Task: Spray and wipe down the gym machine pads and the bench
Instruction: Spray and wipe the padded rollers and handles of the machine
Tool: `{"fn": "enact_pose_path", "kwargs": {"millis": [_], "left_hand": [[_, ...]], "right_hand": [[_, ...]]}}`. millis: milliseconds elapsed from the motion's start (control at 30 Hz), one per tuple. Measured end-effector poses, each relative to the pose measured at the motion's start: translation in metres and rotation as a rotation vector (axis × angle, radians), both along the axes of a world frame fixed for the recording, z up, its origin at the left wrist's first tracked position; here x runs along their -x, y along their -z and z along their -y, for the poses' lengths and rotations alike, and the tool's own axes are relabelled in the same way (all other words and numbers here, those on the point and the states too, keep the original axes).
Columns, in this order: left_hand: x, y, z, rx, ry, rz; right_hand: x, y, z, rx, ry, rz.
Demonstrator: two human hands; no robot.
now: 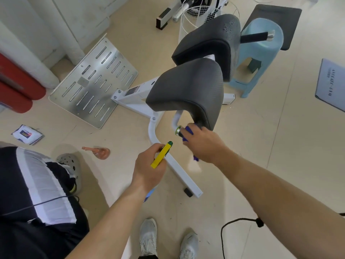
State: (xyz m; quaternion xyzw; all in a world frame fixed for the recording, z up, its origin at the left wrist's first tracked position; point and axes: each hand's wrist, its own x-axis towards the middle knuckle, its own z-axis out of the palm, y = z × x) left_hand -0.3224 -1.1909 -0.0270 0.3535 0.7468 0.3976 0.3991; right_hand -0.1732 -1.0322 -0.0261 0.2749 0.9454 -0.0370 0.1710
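"Near pad [186, 86] first: where is it?"

"Middle of the view, raised on the white frame [174, 166], just beyond both hands. The far pad [207, 40] stands behind it, and the near one covers its lower part."

"What can't you make out?"

"Most of the spray bottle [161, 156]. The left hand [149, 167] is curled round it, so only the yellow head and green nozzle poke out above the fingers, plus a blue sliver below the wrist. The purple cloth [187, 130] is mostly buried too. The right hand [203, 144] grips it, wrapped over a handle [178, 130] under the near pad's front edge, and only the handle's shiny end cap shows. A booklet [330, 85] is cut off at the right edge, its print unreadable."

"And how do the pads look?"

"Curved like saddles, dark grey, finely textured. The far pad carries droplets [230, 28] on its upper right. The near pad looks matte, and I can't tell whether it is wet. A pale blue stool [261, 53] stands just behind the far pad."
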Motion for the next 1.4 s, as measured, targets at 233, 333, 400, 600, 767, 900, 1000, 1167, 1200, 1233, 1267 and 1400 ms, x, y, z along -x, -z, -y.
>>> {"fn": "enact_pose_path", "kwargs": {"millis": [233,333,400,600,767,900,1000,1167,1200,1233,1267,1400], "left_hand": [[-0.014,-0.008,0.0,-0.068,0.022,0.017],[-0.018,-0.011,-0.002,-0.06,0.046,0.013],[-0.018,-0.012,-0.003,-0.061,0.056,0.011],[-0.014,-0.011,-0.007,-0.048,0.035,-0.001],[-0.004,-0.005,-0.001,-0.038,0.037,-0.011],[0.001,-0.003,0.001,-0.026,0.01,-0.011],[0.0,0.0,0.001,-0.031,0.002,-0.02],[-0.011,-0.002,-0.003,-0.037,0.0,-0.003],[-0.013,-0.003,-0.004,-0.035,0.004,0.003],[-0.015,-0.004,-0.005,-0.036,0.011,0.01],[-0.017,-0.005,-0.006,-0.039,0.016,0.013],[-0.022,-0.012,-0.01,-0.021,0.039,0.005]], "right_hand": [[-0.071,-0.052,-0.014,0.24,0.368,-0.089],[-0.096,-0.078,-0.029,0.337,0.467,0.048],[-0.103,-0.095,-0.037,0.421,0.551,-0.012],[-0.043,-0.044,-0.01,0.486,0.505,-0.014],[-0.005,-0.019,-0.007,0.2,0.27,-0.128],[0.015,0.009,0.009,0.028,0.163,-0.065],[0.021,0.013,0.016,-0.098,0.097,-0.104],[0.019,0.02,0.031,-0.19,0.046,-0.07],[0.019,0.018,0.031,-0.204,0.041,-0.066],[0.017,0.014,0.029,-0.215,0.044,-0.069],[0.014,0.011,0.027,-0.219,0.053,-0.077],[-0.012,0.003,0.024,-0.221,0.099,-0.085]]}}
